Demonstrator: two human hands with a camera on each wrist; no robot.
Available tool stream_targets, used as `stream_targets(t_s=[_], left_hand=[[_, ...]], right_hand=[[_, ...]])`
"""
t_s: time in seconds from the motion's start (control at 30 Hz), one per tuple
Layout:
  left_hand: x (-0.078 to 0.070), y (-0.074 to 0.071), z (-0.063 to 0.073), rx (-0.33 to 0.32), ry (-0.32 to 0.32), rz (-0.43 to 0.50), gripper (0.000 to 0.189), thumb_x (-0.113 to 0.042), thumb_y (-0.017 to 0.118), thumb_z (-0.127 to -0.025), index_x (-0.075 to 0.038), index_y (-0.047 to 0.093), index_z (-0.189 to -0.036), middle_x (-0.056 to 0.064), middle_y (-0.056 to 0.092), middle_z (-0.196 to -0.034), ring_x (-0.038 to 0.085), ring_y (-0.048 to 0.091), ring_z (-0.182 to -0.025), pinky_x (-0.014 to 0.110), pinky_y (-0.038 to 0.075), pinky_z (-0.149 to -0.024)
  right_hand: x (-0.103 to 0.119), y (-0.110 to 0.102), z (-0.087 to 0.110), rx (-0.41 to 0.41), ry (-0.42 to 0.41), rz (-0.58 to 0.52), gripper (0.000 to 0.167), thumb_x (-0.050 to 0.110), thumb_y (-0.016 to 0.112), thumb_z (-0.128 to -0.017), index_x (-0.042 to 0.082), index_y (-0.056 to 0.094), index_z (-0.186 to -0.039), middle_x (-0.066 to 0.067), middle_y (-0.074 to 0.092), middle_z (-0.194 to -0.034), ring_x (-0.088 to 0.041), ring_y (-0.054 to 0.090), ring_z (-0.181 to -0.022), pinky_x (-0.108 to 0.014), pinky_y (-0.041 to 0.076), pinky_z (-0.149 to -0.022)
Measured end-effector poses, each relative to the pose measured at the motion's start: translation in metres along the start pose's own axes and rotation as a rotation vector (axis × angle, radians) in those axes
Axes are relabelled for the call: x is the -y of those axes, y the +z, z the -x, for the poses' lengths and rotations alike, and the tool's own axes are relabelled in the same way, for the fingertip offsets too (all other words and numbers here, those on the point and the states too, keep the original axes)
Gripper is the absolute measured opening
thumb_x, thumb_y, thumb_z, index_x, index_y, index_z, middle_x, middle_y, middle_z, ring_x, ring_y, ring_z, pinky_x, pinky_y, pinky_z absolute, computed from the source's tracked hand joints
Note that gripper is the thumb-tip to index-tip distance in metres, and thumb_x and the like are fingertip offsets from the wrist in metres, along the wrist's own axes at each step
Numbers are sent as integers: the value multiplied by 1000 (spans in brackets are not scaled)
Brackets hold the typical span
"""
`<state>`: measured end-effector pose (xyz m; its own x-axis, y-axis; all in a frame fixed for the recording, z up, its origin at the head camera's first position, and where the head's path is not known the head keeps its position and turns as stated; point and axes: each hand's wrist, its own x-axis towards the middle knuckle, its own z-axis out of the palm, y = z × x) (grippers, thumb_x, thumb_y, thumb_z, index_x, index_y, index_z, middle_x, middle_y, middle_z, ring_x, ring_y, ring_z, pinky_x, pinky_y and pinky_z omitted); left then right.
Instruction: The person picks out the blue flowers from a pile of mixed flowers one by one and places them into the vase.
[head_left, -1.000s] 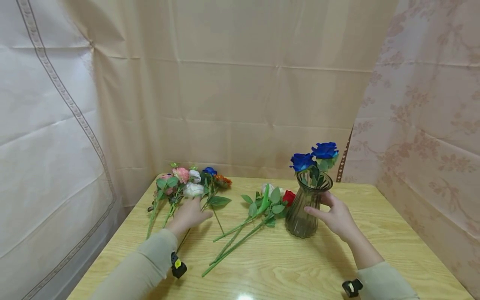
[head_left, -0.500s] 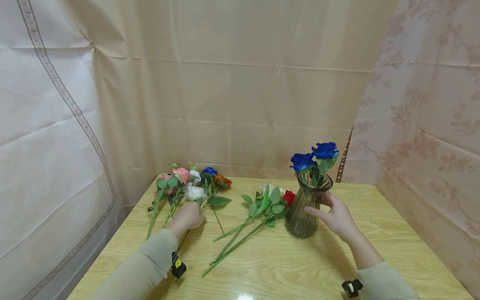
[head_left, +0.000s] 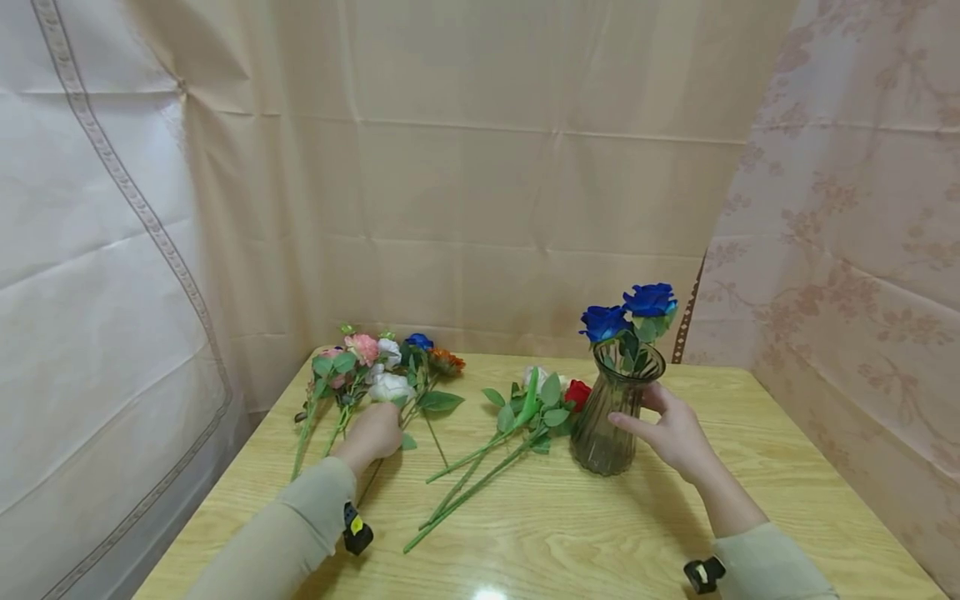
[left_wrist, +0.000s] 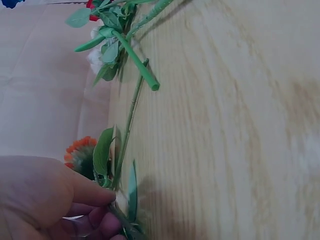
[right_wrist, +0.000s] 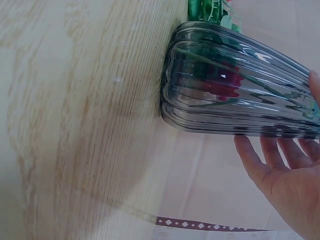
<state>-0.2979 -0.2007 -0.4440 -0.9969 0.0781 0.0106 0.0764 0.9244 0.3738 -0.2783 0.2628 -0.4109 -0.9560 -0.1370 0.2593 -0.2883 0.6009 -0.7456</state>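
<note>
My left hand [head_left: 373, 435] is low over the pile of artificial flowers on the left of the table. In the left wrist view, its thumb and fingers pinch a green stem [left_wrist: 122, 217]; in the head view a white rose [head_left: 391, 387] lies just beyond the hand. An orange flower [left_wrist: 80, 152] shows behind the knuckles. On the right, my right hand [head_left: 671, 431] holds a ribbed smoky glass vase [head_left: 603, 437], thumb on the near side and fingers at the far side. Two blue roses [head_left: 649, 301] stand upright in the vase.
Several loose stems [head_left: 465, 492] lie mid-table, with a red rose [head_left: 577, 395] and pale blooms next to the vase. Pink flowers [head_left: 363, 348] and a blue one [head_left: 419, 342] lie at the back left. Curtains [head_left: 480, 183] hang behind the wooden table [head_left: 555, 533].
My left hand has closed its fingers around a stem, and the white rose has shifted slightly. A green leaf now shows beside that hand. The right hand and vase stay still.
</note>
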Motion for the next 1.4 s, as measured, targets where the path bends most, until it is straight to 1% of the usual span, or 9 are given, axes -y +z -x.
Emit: stream_targets(t_s=[0.1,0.23,0.47,0.53,0.6,0.73,0.97,1.07,1.4], left_hand=[[-1,-3,1,-9,5,29,38,6,55,-83,-16,36,-59,-2,21,-58,14,18,-53,29,20,-51],[-4,-8,0,-4,17,83,42,5,52,-87,-18,30,-59,-4,16,-58,13,12,-54,29,16,-53],[-12,-21,-2,-92,130,140,42,6,51,-88,-17,26,-63,-4,15,-59,13,13,-55,30,18,-56],[-16,-25,-3,-105,141,154,37,5,51,-90,-15,33,-65,-3,23,-60,14,20,-55,31,23,-57],[-20,-28,-3,-130,151,153,28,3,54,-92,-11,48,-69,-2,40,-63,13,34,-57,31,34,-58],[-31,-32,-1,-160,157,131,10,-4,60,-95,-3,71,-95,4,64,-79,16,55,-69,38,51,-71],[-54,-26,5,-62,170,283,13,-6,61,-97,-1,70,-106,2,62,-81,15,53,-66,35,50,-70],[-62,-19,6,-25,180,299,15,-8,62,-98,-2,70,-108,0,62,-83,14,54,-68,34,49,-69],[-85,7,7,24,277,341,10,-4,65,-95,2,69,-103,0,61,-81,13,56,-70,33,50,-68]], right_hand=[[0,0,0,-1,-4,-4,93,52,76,-89,14,30,-161,-26,53,-142,-44,49,-130,-69,39,-102],[1,0,0,0,-2,-5,93,51,76,-89,14,31,-161,-26,53,-142,-45,49,-131,-69,39,-102],[2,-1,0,8,8,-12,93,50,76,-90,12,30,-161,-27,52,-143,-45,47,-132,-69,38,-102],[1,0,-1,11,9,-13,93,51,76,-90,11,30,-160,-27,51,-144,-46,47,-132,-69,38,-102],[0,0,-1,13,11,-14,93,51,76,-90,11,30,-160,-26,51,-144,-45,47,-132,-69,38,-103],[-1,1,-2,15,8,-9,94,51,76,-89,12,29,-161,-26,51,-144,-46,47,-132,-69,39,-102],[-1,0,-2,13,5,-7,93,52,77,-89,12,32,-160,-25,50,-146,-46,47,-132,-68,40,-101],[-1,-1,-2,14,9,-2,94,53,76,-89,12,31,-160,-25,49,-146,-45,47,-132,-68,40,-101],[-1,-1,-2,11,8,0,93,53,76,-89,11,32,-159,-25,50,-146,-45,48,-131,-68,40,-102]])
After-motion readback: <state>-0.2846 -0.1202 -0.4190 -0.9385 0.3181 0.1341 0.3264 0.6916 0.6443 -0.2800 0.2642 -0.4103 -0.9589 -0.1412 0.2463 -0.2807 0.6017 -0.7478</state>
